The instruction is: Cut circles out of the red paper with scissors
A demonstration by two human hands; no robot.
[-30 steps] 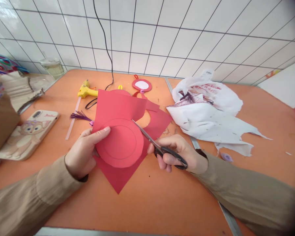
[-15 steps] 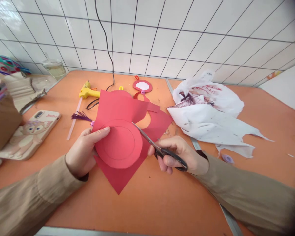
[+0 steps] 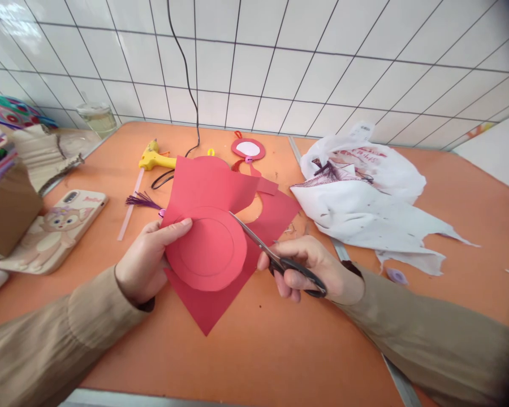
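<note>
My left hand pinches a sheet of red paper at its left side, thumb on top. Two circles, one inside the other, are marked on the sheet, and the round part is cut free along its lower and right edge. In my right hand are scissors with black handles; their blade tips meet the paper at the circle's upper right. Under the held sheet lies another red paper piece with a pointed corner, partly covered.
Behind the paper lie a yellow glue gun and a red-rimmed round ornament. A purple tassel and a phone are on the left, near a cardboard box. White plastic bag and purple roll sit right.
The view has shifted slightly, so everything appears a little further right. Hands, scissors and paper keep nearly the same position relative to each other.
</note>
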